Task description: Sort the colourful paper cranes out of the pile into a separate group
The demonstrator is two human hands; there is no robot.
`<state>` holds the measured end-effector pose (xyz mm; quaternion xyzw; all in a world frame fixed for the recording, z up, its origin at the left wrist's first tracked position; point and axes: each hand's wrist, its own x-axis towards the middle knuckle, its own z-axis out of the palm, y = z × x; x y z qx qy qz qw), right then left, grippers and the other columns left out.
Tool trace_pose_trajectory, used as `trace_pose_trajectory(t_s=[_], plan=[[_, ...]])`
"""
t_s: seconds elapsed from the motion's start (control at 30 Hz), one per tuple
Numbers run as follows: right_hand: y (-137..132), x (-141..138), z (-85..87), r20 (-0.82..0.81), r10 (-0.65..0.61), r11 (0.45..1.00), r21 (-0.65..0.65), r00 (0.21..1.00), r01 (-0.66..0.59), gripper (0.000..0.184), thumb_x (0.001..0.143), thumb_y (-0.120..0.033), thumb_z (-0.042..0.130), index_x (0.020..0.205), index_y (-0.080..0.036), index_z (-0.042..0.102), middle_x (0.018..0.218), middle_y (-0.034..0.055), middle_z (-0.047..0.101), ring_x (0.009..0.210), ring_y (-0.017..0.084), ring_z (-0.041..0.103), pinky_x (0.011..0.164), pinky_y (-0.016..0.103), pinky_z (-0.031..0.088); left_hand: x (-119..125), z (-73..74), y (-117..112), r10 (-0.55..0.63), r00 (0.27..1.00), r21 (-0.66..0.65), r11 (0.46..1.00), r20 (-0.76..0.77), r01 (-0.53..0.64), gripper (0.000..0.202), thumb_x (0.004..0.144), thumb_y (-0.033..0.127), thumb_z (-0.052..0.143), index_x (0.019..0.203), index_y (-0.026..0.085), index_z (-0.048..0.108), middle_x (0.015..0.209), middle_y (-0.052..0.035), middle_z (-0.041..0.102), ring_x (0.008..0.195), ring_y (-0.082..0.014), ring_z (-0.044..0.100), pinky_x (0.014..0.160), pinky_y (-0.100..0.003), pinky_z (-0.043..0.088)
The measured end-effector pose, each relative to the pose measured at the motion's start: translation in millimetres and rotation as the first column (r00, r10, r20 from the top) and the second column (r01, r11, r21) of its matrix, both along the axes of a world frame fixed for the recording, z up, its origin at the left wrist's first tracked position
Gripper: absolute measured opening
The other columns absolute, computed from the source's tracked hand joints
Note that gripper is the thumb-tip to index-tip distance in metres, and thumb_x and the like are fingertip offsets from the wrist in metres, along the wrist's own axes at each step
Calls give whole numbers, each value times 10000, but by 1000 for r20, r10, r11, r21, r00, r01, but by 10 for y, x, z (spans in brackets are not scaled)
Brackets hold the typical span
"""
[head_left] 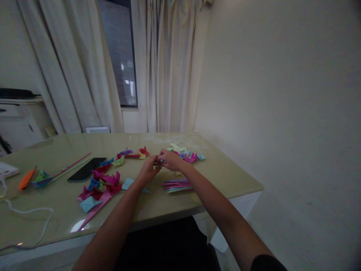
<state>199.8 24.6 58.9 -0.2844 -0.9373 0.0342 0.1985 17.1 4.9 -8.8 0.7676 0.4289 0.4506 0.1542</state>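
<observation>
While my two hands meet over the table (231,180), the bent fingertips of my left hand (149,169) and right hand (170,160) close together on one small piece (157,164); it is mostly hidden, so I cannot tell its shape. One stack of strips (177,186), pink, purple and green among them, lies just below my right wrist; its layers overlap too closely to count. I see three groups of folded paper: one large pile (98,184) left of my left forearm, one far group (125,153) beyond my left hand, and one right group (191,157) just past my right hand. The folds overlap, so any count within them is unsure. One pale blue piece (127,183) lies between the large pile and my left forearm. Further left are one phone (87,170), one orange thing (27,178) and one white cable (34,211). The one cabinet (24,120) at far left bears a black thing (17,93) on top; its inside is hidden.
</observation>
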Motion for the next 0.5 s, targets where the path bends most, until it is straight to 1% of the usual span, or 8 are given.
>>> trace_pose_trajectory(t_s=[0.1,0.17,0.27,0.33,0.4,0.5], plan=[[32,-25,6,43,-7,1000,-5,999,7,71,957,-138,743,1019,-173,749,1060,40,571,925,180,612,861,285,482,-6,1,12,1,1000,14,1000,16,-1,420,819,95,618,1230,181,612,1118,-88,718,995,-216,727,923,-391,631],[46,-43,12,69,-7,1000,-9,998,8,66,951,-132,746,1003,-172,749,1040,37,572,910,178,609,851,282,477,-10,-4,18,17,1000,22,1000,15,-17,475,799,74,618,1264,170,604,1145,-102,718,1014,-226,728,943,-405,624],[62,-84,17,97,-3,1000,-18,995,5,68,936,-127,759,976,-179,745,1012,28,580,877,174,605,821,273,469,-13,-12,21,49,999,26,998,-1,-49,529,760,44,623,1275,159,611,1160,-117,714,1025,-241,723,956,-429,618],[69,-109,15,100,-11,1000,-20,995,13,65,935,-121,752,970,-174,737,1012,33,591,864,178,604,805,275,467,-5,-3,18,66,998,26,998,-22,-65,519,767,45,617,1272,163,621,1152,-119,712,1024,-241,719,956,-432,617],[74,-122,7,92,-23,999,-20,995,25,64,940,-106,733,961,-167,730,1019,42,605,864,181,605,804,278,467,16,28,2,85,995,26,996,-47,-84,511,790,58,605,1287,175,622,1160,-119,709,1051,-243,712,964,-430,612],[84,-97,-5,64,-54,998,-18,996,55,89,939,-78,709,961,-162,727,1028,49,628,902,178,612,825,269,461,30,125,-98,137,987,34,990,-85,-134,545,824,126,627,1365,173,587,1292,-156,677,1202,-285,667,1051,-470,564]])
